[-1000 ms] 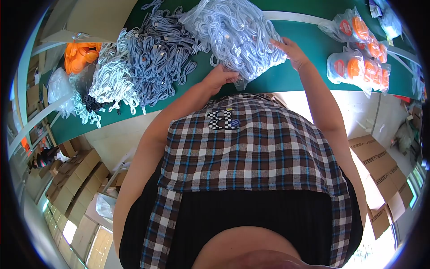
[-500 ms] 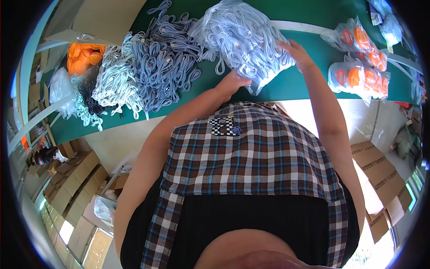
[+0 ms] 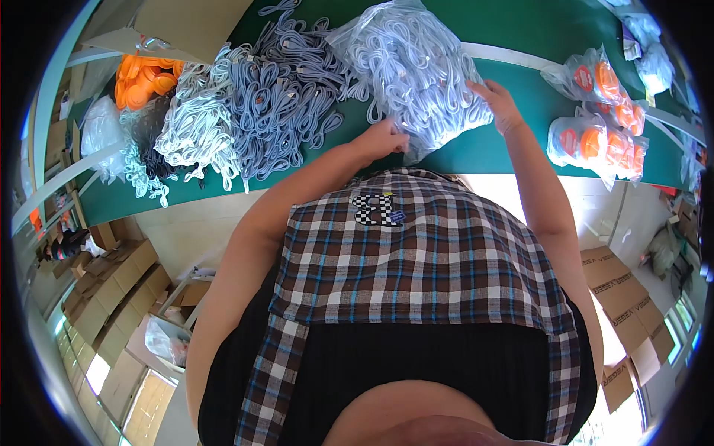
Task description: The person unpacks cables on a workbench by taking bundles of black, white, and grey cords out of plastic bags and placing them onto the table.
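A large clear plastic bag (image 3: 420, 78) full of coiled pale cables lies on the green table (image 3: 520, 156), its lower corner near the table's front edge. My left hand (image 3: 383, 140) is closed on the bag's lower left edge, fingers curled. At the bag's right side, my right hand (image 3: 498, 106) grips the plastic between thumb and fingers. Loose grey-blue cables (image 3: 279, 111) are heaped just left of the bag, and a pile of whitish cables (image 3: 197, 130) lies beyond them.
Orange round items (image 3: 145, 80) and a cardboard box (image 3: 175, 30) are at the upper left. Bagged orange items (image 3: 599, 145) lie on the right of the table. Cardboard boxes (image 3: 625, 297) stand below at the right, with more cartons (image 3: 115, 297) at the left.
The view has shifted slightly, so the table items appear a little further right. Both hands remain at the bag, and my left hand's fingers look more curled at its lower left edge.
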Demonstrator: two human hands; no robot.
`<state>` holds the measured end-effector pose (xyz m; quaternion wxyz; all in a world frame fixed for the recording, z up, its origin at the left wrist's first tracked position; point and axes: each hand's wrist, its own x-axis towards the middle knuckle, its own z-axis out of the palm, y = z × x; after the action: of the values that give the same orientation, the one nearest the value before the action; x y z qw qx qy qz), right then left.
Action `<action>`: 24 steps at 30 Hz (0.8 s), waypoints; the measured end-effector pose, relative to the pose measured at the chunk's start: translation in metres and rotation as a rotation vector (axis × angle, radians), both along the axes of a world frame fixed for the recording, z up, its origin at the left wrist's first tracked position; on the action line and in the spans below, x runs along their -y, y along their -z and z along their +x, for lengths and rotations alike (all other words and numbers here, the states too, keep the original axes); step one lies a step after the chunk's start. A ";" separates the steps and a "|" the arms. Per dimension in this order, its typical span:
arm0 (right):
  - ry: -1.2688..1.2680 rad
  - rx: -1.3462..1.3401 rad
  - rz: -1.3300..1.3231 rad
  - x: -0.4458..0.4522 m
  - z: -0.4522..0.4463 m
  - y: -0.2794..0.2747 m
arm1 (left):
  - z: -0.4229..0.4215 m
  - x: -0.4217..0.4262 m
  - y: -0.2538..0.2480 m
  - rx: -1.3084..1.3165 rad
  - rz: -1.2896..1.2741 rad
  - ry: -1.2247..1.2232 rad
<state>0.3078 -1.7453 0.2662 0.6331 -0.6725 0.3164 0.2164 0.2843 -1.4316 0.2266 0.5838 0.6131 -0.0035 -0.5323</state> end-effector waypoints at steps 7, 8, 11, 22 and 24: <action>-0.058 0.123 -0.159 0.038 0.041 0.013 | 0.020 0.008 -0.025 0.142 0.070 0.240; -0.042 0.113 -0.143 0.035 0.048 0.004 | 0.022 0.008 -0.023 0.125 0.063 0.183; -0.019 0.088 -0.114 0.030 0.056 -0.008 | 0.021 0.009 -0.017 0.013 0.068 0.094; 0.120 -0.052 0.296 -0.019 0.039 -0.023 | 0.017 0.002 -0.029 0.005 -0.104 -0.200; 0.184 -0.024 0.401 -0.026 0.048 -0.025 | 0.026 -0.007 -0.043 0.025 -0.122 -0.280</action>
<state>0.3562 -1.7195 0.2909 0.7674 -0.4988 0.3347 0.2244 0.3106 -1.4244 0.2694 0.6886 0.5774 0.0423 -0.4367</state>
